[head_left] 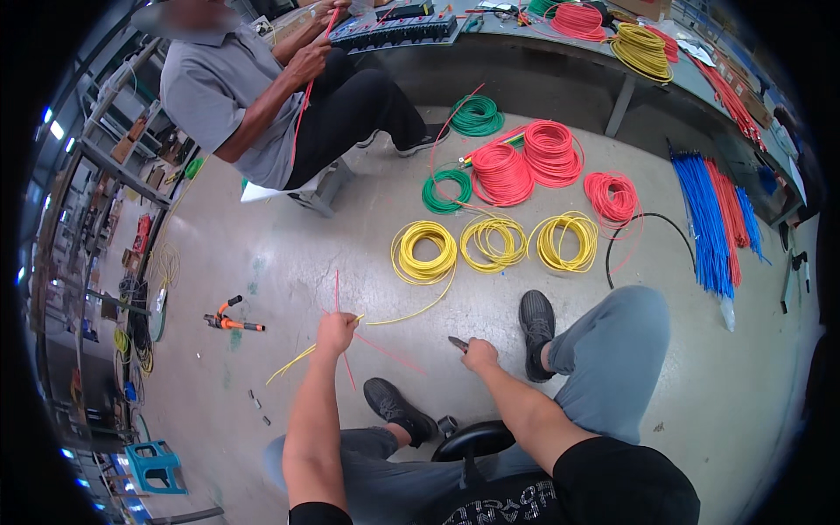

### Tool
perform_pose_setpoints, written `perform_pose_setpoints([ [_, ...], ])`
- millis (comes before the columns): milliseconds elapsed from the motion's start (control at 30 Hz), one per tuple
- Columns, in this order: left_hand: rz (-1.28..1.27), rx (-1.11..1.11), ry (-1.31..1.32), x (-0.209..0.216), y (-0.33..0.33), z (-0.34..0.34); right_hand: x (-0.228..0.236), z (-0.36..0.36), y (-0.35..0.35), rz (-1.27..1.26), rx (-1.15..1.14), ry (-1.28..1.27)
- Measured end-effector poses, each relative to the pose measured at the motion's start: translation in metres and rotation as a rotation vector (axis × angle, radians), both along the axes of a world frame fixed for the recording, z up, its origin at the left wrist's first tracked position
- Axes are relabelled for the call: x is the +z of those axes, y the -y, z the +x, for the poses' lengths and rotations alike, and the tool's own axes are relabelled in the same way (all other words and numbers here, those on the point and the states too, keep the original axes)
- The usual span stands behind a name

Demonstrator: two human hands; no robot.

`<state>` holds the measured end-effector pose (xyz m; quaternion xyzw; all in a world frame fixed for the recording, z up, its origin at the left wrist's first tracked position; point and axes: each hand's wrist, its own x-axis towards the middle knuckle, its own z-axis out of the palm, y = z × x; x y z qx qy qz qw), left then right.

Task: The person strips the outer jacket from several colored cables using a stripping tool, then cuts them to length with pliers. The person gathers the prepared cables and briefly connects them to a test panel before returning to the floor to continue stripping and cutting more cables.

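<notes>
My left hand (336,334) is closed round yellow wire (290,364), whose lengths stick out to its lower left, with a short end above the fingers. Thin red wires (338,290) cross around this hand; whether it holds any of them I cannot tell. From the left yellow coil (423,252), a loose wire tail (420,313) curves across the floor and ends close to my left fingertips. My right hand (479,353) grips what look like pliers (458,344), with dark jaws pointing left; the fingers hide their handles.
Beyond my feet lie more yellow coils (564,241), red coils (502,175) and green coils (477,115). Blue wire bundles (700,219) rest at right. An orange-handled tool (234,324) lies at left. Another person (232,96) sits at far left, holding red wire near a workbench (525,44).
</notes>
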<state>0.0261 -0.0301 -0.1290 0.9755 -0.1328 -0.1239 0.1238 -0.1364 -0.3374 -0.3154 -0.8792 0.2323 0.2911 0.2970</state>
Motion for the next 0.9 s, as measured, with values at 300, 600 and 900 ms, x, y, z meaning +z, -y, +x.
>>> perform_pose_setpoints([
  [300,0.112,-0.017,-0.089,-0.081,0.005,0.005,-0.040,-0.007,0.022,-0.111,0.010,0.057],
  [600,0.167,-0.040,-0.017,-0.096,0.026,0.003,-0.036,-0.006,0.031,-0.233,0.064,0.163],
  [900,0.119,-0.215,0.173,-0.033,0.056,-0.019,-0.024,0.023,0.049,0.004,-0.146,0.106],
])
